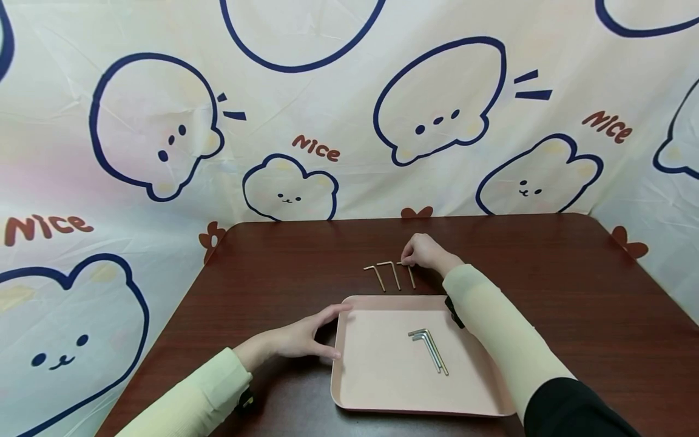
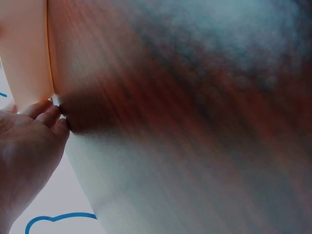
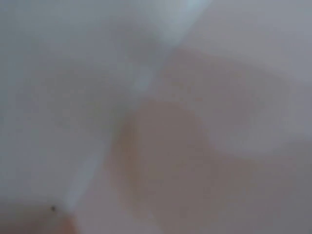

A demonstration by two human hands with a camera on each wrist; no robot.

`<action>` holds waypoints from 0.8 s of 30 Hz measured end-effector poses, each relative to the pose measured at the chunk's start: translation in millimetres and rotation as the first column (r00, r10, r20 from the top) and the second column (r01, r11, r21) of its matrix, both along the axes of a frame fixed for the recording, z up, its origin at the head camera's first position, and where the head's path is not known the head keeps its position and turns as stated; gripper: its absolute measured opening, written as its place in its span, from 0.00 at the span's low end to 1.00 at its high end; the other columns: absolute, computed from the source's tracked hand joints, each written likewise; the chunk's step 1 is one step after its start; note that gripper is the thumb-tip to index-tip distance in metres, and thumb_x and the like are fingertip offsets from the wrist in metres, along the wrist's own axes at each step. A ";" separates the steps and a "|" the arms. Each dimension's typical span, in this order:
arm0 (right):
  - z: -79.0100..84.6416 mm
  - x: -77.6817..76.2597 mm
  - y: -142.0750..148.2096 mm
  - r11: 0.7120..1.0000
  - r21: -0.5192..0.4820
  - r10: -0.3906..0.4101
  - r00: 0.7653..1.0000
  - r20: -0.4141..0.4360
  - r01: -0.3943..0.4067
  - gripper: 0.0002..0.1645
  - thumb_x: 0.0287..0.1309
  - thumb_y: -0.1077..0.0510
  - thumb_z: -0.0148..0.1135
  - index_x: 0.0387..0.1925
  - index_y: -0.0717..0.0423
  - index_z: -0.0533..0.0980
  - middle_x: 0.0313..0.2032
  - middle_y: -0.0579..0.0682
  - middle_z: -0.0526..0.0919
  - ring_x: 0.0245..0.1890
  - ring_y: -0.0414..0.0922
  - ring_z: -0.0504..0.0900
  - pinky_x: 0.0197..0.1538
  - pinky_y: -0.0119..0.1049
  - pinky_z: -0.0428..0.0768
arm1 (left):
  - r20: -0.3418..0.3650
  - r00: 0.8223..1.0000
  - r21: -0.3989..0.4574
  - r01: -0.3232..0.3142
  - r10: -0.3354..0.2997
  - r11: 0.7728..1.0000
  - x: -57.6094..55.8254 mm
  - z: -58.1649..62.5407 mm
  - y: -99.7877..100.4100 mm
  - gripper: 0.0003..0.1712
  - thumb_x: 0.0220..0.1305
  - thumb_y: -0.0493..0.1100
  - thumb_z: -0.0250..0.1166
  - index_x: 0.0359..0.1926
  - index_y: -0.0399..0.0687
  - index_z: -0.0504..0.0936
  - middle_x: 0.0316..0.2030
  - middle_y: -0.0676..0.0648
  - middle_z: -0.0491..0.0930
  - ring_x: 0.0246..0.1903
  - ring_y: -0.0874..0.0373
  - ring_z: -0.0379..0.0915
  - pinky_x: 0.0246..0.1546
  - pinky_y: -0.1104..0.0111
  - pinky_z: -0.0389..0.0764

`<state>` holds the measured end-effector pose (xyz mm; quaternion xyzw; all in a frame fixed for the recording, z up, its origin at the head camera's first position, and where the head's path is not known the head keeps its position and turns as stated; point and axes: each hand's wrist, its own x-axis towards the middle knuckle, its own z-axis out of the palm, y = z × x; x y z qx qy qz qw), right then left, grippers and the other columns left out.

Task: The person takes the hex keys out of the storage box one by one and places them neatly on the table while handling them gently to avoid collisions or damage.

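My right hand [image 1: 426,252] pinches the short arm of a brass-coloured hex key [image 1: 412,278] on the table beyond the tray, its fingertips hiding part of the bend. To its left, two more brass-coloured hex keys [image 1: 378,279] lie in a row, long arms towards the tray. Silver and brass-coloured hex keys [image 1: 431,352] lie side by side inside the pale pink tray [image 1: 377,388]. My left hand [image 1: 297,337] rests at the tray's left rim, thumb and forefinger spread apart. In the left wrist view, the fingers [image 2: 48,114] touch the tray's edge.
The dark brown wooden table [image 1: 590,315] extends around the tray. A cream cloth with cartoon drawings [image 1: 349,121] hangs behind and beside it. The right forearm sleeve [image 1: 502,334] passes over the tray's right side. The right wrist view is blurred.
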<state>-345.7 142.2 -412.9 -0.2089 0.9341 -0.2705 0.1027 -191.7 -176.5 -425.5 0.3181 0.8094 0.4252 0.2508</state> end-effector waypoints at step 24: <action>30.5 -1.3 21.6 1.000 0.025 -0.011 1.000 0.027 0.010 0.05 0.60 0.61 0.67 0.34 0.58 0.86 0.30 0.49 0.85 0.31 0.45 0.80 0.39 0.40 0.80 | -0.001 1.000 0.008 0.012 -0.012 1.000 -0.9 0.4 -1.1 0.49 0.57 0.45 0.73 0.73 0.57 0.54 0.73 0.49 0.53 0.71 0.58 0.44 0.68 0.53 0.46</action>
